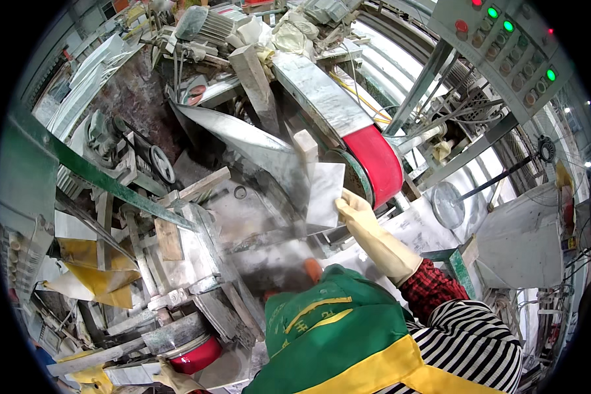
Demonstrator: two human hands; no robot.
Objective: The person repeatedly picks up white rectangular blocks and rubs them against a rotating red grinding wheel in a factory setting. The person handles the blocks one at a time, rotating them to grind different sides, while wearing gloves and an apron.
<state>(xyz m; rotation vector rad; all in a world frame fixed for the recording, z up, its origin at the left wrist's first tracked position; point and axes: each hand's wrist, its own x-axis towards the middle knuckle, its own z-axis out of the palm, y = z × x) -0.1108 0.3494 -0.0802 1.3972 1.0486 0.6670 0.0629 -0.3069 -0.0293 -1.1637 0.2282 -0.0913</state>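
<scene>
At the far left, a grey cabinet (29, 190), and sloping down from its upper edge toward the middle, a long green steel beam (108, 176). Below the beam, a creased yellow sheet (102, 264). Near the bottom edge, a pale flat strip (132, 375) with, at its right end, the left hand (175, 380) in a cream rubber glove; fingers up against that end, mostly cut off by the frame, so cannot tell whether clenched on it or only touching. Just above the left hand, a rounded red belt end (197, 356). Higher up, beyond the beam, a spoked pulley wheel (162, 164); nearer, a short wooden block (169, 240) on dusty framework.

Toward the middle, a curved grey metal sheet (249, 139) and, lower, an orange shoe tip (313, 270) beside a green apron (348, 322) with yellow trim. Above the apron, a white marble tile (326, 194) tilted up on edge, just left of a wide red abrasive belt (377, 164); contact with the belt hard to make out. At the tile's right edge, the gloved right hand (362, 218), grasping it between thumb and fingers, arm in a red-and-black checked sleeve (433, 289).

Farther right, a round disc (448, 205) on a dark rod, and above it, a control panel (499, 56) with lit green and red lamps.
</scene>
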